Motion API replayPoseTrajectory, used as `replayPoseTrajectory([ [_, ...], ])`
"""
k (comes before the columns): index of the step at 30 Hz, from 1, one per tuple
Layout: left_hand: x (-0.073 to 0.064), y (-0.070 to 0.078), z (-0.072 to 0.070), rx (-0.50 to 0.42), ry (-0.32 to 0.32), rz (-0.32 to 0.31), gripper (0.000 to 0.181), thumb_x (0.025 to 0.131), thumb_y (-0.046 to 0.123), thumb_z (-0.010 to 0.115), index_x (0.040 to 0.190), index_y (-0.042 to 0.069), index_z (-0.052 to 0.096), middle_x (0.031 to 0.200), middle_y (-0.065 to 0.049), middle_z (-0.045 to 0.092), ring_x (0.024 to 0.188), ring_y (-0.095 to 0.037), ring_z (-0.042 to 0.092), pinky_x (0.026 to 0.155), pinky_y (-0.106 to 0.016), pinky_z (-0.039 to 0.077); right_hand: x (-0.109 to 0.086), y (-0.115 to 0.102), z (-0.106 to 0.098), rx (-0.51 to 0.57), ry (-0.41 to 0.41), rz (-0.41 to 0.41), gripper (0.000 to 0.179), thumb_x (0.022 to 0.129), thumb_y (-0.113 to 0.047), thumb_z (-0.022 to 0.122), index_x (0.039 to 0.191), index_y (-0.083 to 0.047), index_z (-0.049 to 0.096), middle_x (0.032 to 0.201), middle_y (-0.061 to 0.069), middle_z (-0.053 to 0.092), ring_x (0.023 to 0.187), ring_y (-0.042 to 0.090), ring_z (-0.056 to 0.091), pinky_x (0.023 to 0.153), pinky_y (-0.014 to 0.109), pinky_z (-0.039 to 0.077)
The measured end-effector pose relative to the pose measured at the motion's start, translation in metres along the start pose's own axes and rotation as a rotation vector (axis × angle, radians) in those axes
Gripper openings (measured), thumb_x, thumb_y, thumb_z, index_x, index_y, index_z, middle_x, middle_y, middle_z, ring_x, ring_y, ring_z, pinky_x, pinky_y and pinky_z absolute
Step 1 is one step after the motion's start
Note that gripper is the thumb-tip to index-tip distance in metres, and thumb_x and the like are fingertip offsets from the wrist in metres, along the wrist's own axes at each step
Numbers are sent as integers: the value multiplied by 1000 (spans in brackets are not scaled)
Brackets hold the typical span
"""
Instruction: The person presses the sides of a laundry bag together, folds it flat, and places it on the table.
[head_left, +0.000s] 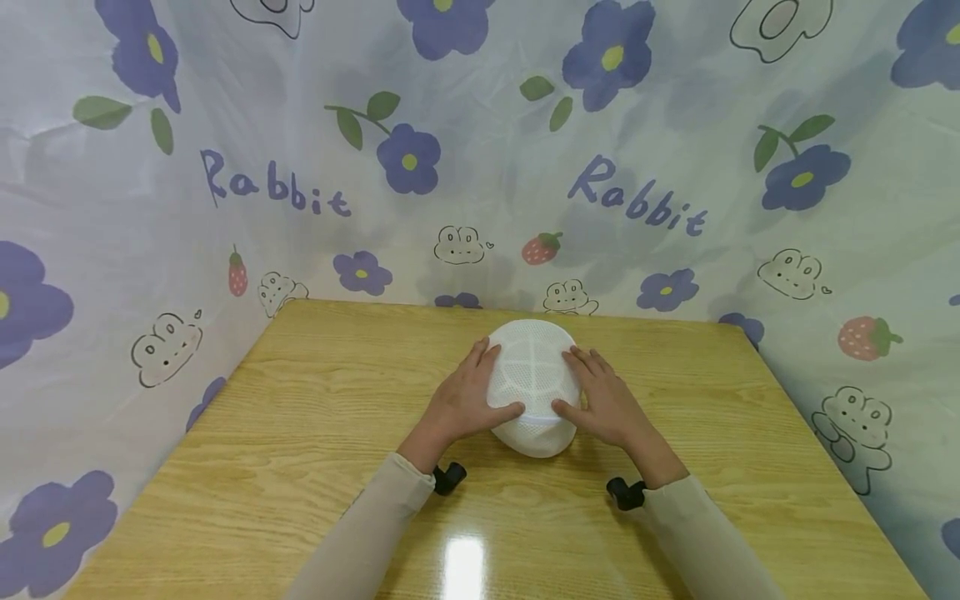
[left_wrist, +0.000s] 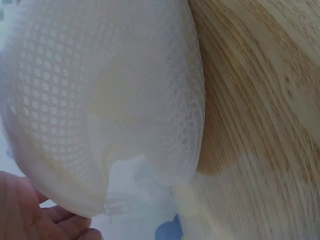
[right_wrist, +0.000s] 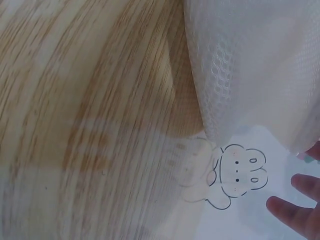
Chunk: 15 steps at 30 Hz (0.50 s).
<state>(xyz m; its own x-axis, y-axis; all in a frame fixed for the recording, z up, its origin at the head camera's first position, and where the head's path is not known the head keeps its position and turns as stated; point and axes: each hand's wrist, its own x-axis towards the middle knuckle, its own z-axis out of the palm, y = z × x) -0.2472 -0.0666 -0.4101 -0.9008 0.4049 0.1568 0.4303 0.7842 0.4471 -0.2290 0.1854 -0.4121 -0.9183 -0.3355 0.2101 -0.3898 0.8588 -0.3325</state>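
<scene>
A rounded white mesh laundry bag (head_left: 534, 367), with crossing seams and a pale band low on its front, stands over the wooden table between my two hands. My left hand (head_left: 467, 396) holds its left side, thumb across the front and fingers at the far edge. In the left wrist view, fingertips (left_wrist: 75, 225) curl at the rim of the honeycomb mesh. On the other side, my right hand (head_left: 606, 400) grips the bag with its thumb in front and index finger higher up. Two fingers (right_wrist: 290, 210) of it stretch past the mesh in the right wrist view.
The wooden table (head_left: 337, 417) has its far edge against a hanging curtain (head_left: 495, 150) printed with flowers, rabbits and strawberries. Black wrist mounts (head_left: 450, 479) show below the hands. A bright glare patch lies near the front.
</scene>
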Motion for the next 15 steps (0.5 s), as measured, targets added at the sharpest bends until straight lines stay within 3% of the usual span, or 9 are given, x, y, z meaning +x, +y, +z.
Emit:
replayPoseTrajectory([
  [15,0,-4,8,4,-88,-40,106,74,65,68,152,7,25,160,-15,17,143,-33,31,105,-48,43,-1,4,7,-26,-56,-9,85,85,-56,61,149,-6,35,154,18,33,141,50,23,102,69,32],
])
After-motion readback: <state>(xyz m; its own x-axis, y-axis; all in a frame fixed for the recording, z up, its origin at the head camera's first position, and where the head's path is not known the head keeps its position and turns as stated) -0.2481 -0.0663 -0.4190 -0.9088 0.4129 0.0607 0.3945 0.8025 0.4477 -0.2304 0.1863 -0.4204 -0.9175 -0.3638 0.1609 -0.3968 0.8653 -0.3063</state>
